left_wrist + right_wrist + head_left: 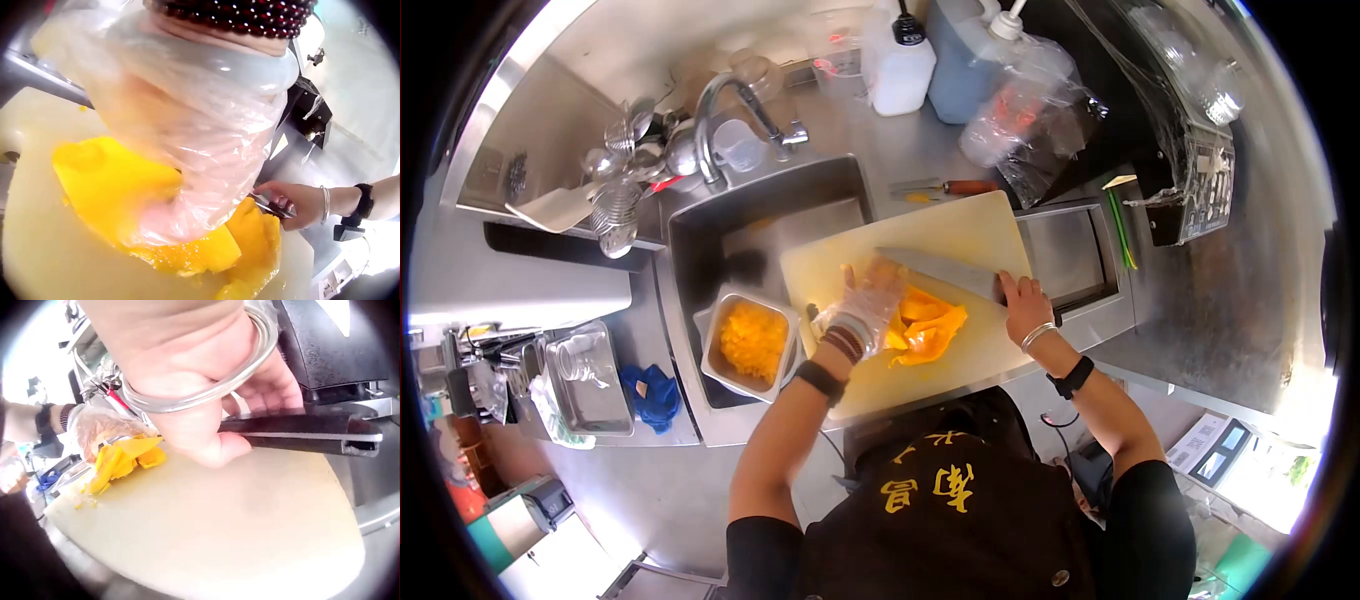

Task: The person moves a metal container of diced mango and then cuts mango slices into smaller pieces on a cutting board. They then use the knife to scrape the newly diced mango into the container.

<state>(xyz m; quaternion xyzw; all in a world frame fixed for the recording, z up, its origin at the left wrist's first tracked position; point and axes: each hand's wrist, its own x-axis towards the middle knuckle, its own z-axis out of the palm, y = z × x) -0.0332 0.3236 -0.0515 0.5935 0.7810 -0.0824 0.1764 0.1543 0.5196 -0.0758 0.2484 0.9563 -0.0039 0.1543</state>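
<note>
My left hand [867, 305], in a clear plastic glove, lies over yellow-orange mango flesh [928, 328] on a pale cutting board [988, 235]. In the left wrist view its thumb rests on a broad mango slab [112, 178], its other fingers blurred. My right hand [1028, 312] grips the dark handle [312, 432] of a large knife [940, 270]. The blade points left across the board, beyond the mango and near my left fingertips. A square container [712, 368] full of small mango pieces [753, 338] stands left of the board.
The board overlaps the sink [685, 270]; a faucet [705, 125] rises behind it. Behind the board lies a tool with a reddish handle [970, 187]. Utensils [615, 200] crowd the back left, large plastic jugs [900, 75] the back. A metal tray [590, 400] and blue cloth [650, 397] are left.
</note>
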